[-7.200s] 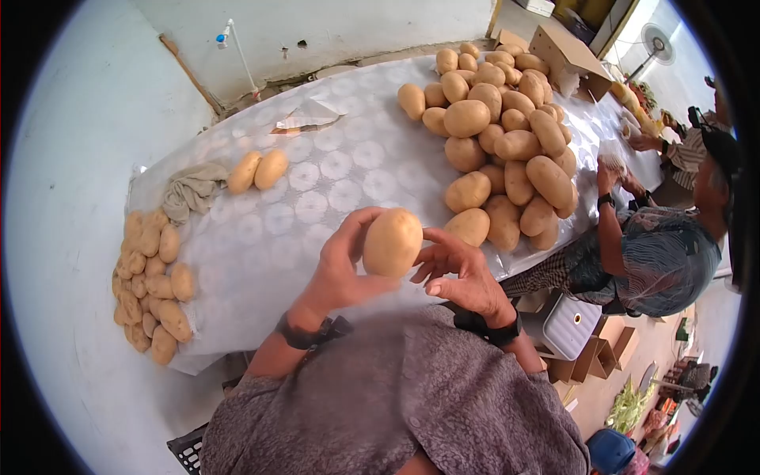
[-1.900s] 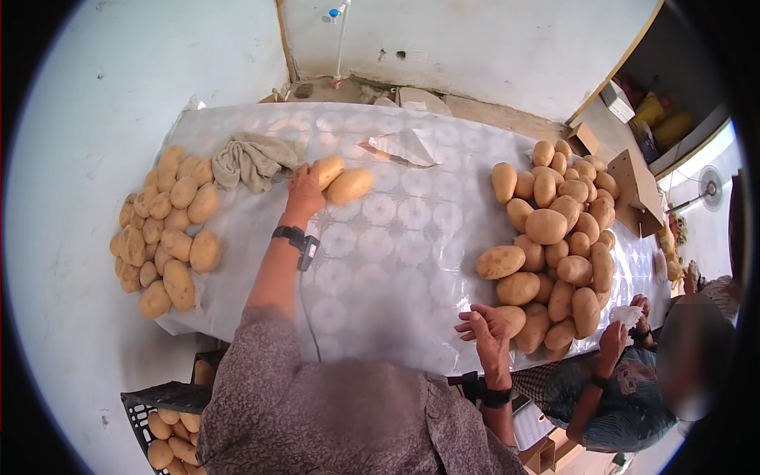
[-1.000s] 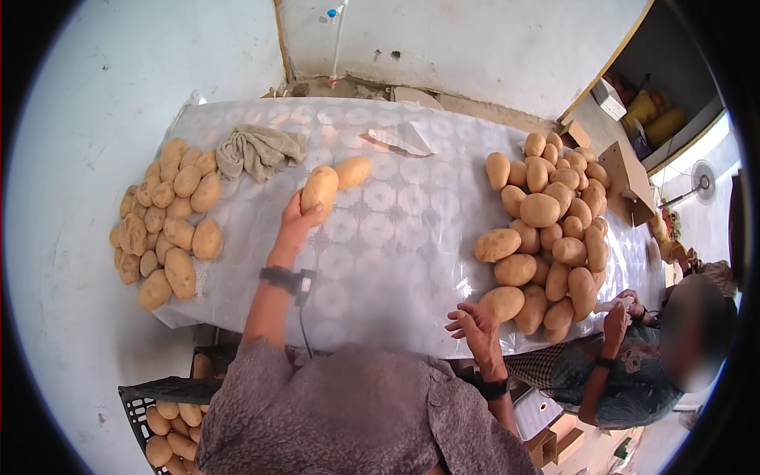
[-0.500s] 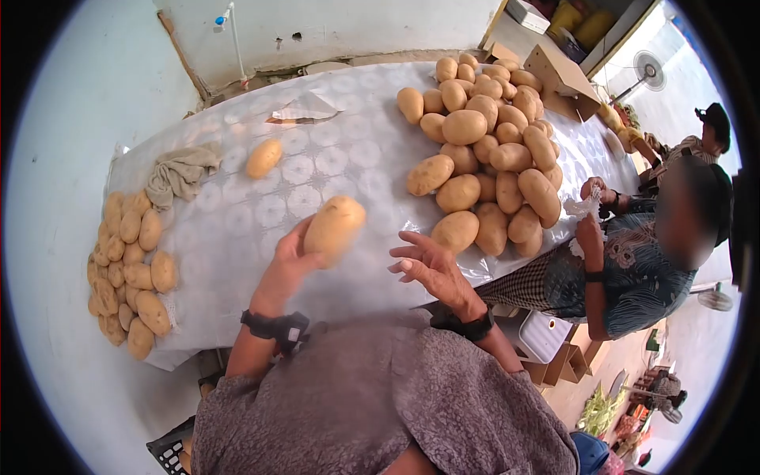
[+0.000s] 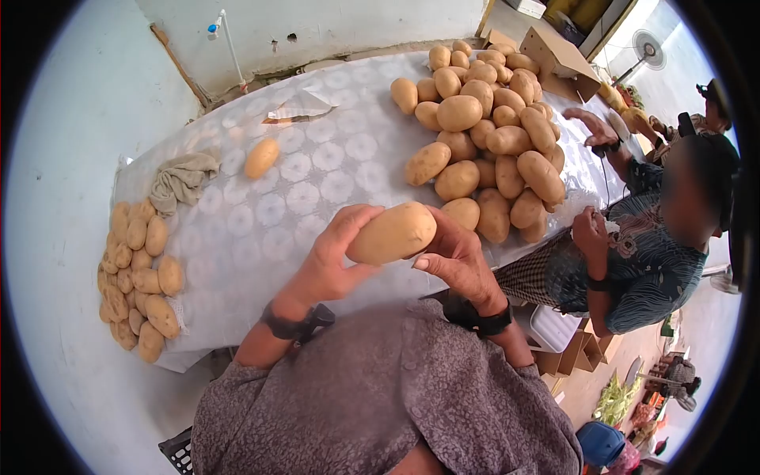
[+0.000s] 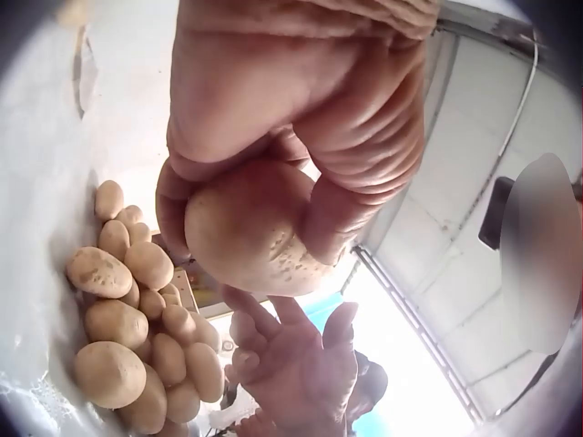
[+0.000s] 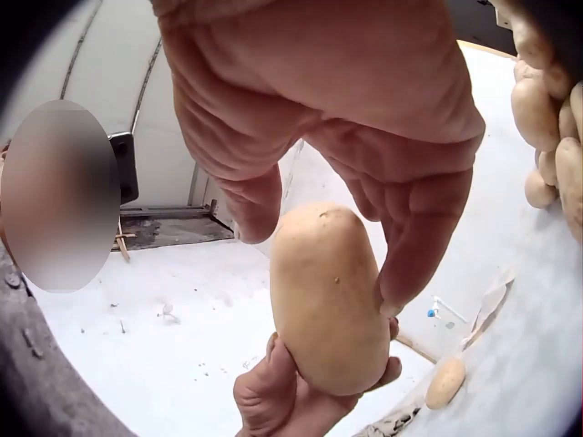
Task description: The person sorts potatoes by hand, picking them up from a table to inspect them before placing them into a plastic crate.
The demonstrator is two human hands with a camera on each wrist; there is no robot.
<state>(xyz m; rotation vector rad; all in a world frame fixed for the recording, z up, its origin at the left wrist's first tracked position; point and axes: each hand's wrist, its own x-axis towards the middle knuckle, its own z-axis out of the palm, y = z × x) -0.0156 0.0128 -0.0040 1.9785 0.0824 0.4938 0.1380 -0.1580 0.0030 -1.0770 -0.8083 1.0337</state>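
Observation:
A large pale potato (image 5: pixel 393 233) is held up in front of the chest, above the table's near edge. My left hand (image 5: pixel 332 257) grips its left end, fingers behind and thumb below; the left wrist view shows the same potato (image 6: pixel 250 228) in that grip. At its other end is my right hand (image 5: pixel 463 261), fingers partly behind it. In the right wrist view the right thumb stands off the potato (image 7: pixel 328 296), while a right fingertip lies at its side. One more potato (image 5: pixel 261 158) lies alone on the plastic-covered table (image 5: pixel 261 237).
Many potatoes (image 5: pixel 507 141) are heaped on the right, and a smaller group (image 5: pixel 136 277) lies at the far left beside a crumpled cloth (image 5: pixel 182 180). A torn patch (image 5: pixel 301 108) shows near the back edge. Another person (image 5: pixel 633 253) is at the right; a cardboard box (image 5: pixel 556 63) stands behind the heap.
My left hand took one potato from the pair near the cloth and brought it to my chest. The right hand has moved in around its other end. The view has turned.

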